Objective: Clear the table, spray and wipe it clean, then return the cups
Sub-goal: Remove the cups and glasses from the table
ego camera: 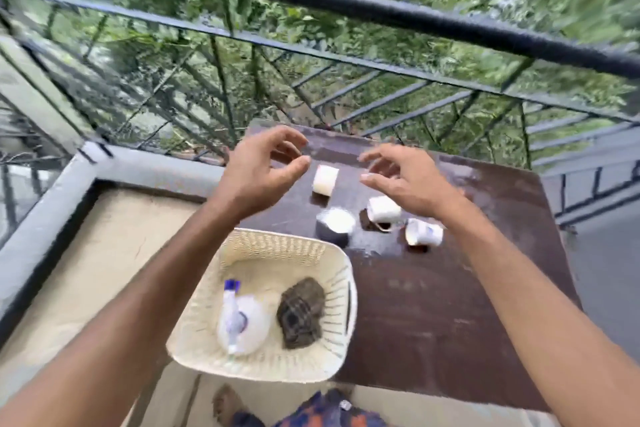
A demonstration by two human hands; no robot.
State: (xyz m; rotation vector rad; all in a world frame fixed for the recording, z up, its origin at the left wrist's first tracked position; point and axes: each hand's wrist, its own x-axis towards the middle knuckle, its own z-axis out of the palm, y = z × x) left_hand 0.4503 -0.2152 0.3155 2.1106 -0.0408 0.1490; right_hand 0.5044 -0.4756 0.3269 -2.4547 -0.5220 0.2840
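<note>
A dark brown table (433, 305) stands against a balcony railing. On it are several cups: a white cup (325, 179) at the back, a grey cup with a white inside (335, 225), a white mug (383, 210) and a white cup with a blue print (424, 232) lying on its side. A cream basket (332, 354) at the table's near left corner holds a white spray bottle (242, 321) and a dark crumpled cloth (301, 312). My left hand (258, 170) hovers above the table's far left, fingers loosely curled, holding nothing. My right hand (405, 177) hovers over the mug, empty.
A black metal railing (346, 7) runs behind the table with green foliage beyond. A grey ledge (45, 218) and beige floor lie to the left. My leg in patterned cloth (329, 409) is below the table's near edge.
</note>
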